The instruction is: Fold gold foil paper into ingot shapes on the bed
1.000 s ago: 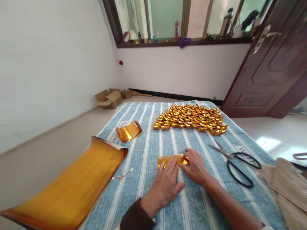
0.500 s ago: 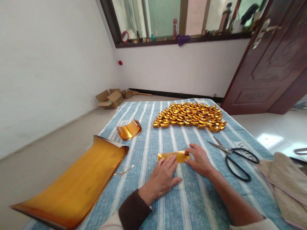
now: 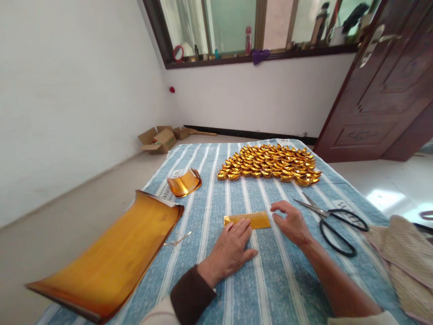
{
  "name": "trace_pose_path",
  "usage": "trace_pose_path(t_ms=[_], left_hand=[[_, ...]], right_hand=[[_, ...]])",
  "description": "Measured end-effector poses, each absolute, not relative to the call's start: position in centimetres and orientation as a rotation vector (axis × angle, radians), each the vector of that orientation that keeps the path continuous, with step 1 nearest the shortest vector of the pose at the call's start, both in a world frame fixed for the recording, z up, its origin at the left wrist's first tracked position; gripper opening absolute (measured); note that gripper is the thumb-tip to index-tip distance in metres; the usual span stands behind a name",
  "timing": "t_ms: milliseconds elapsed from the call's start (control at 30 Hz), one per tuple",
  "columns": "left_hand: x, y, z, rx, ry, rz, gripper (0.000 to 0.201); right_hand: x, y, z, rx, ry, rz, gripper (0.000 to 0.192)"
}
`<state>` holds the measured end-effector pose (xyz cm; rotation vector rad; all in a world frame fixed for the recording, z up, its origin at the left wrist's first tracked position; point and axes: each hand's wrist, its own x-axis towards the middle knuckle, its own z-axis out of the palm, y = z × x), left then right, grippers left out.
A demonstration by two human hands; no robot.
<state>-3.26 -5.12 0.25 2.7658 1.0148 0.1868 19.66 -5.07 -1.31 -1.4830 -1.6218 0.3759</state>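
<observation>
A folded strip of gold foil paper (image 3: 260, 220) lies flat on the blue striped cloth (image 3: 216, 266). My left hand (image 3: 233, 246) rests on its left part with the fingers stretched out, pressing it down. Just off the strip's right end is my right hand (image 3: 291, 222), raised a little, its fingers curled and a gap showing between thumb and forefinger, with nothing in it. Beyond, rows of folded gold paper ingots (image 3: 270, 163) cover the far part of the cloth. Black-handled scissors (image 3: 326, 212) lie open to the right of my right hand.
At the left, a stack of large gold paper sheets (image 3: 111, 253) overhangs the edge. Behind it sits a smaller curled stack of gold paper (image 3: 184, 183). Thin gold scraps (image 3: 178, 239) lie nearby. A beige cloth (image 3: 402, 257) is at the right edge, cardboard boxes (image 3: 160, 140) on the floor.
My right hand has let go of the strip's right end and moved slightly right and up. My left hand stays pressed on the foil paper. The view has shifted slightly.
</observation>
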Motion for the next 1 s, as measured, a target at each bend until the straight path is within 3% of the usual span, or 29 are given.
trace_pose_path(t_ms=[200, 633, 1000], left_hand=[[-3.1, -5.2, 0.3, 2.726, 1.022, 0.171, 0.058], [-4.5, -3.4, 0.9, 2.760, 0.764, 0.181, 0.060], [-7.0, -2.4, 1.0, 2.809, 0.735, 0.231, 0.036]], right_hand=[[15.3, -5.4, -1.4, -1.345, -1.687, 0.643, 0.016], [14.3, -4.3, -2.3, -1.540, -1.766, 0.581, 0.010], [14.4, -4.3, -2.4, -1.562, -1.785, 0.579, 0.012]])
